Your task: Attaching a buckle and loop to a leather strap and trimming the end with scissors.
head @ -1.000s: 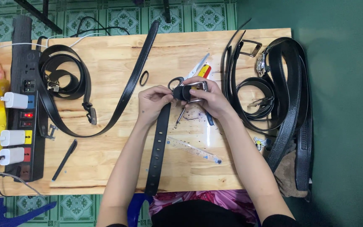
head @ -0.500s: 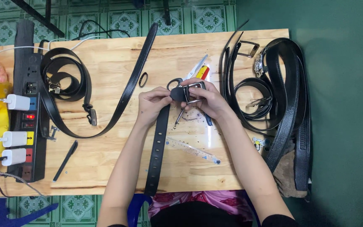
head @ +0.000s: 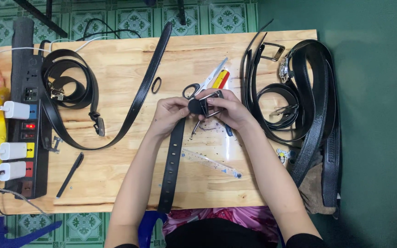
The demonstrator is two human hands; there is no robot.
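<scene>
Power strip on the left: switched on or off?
On: the power strip shows a red light glowing, with three white chargers plugged in.

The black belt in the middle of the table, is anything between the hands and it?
Nothing visible is. The left hand and right hand both already grip the folded end of the black belt, with a metal buckle held there too. The scissors lie just beyond the hands.

The right hand [head: 228,110] hides the belt [head: 173,160] end and most of its metal buckle [head: 214,96] (details unreadable).
</scene>
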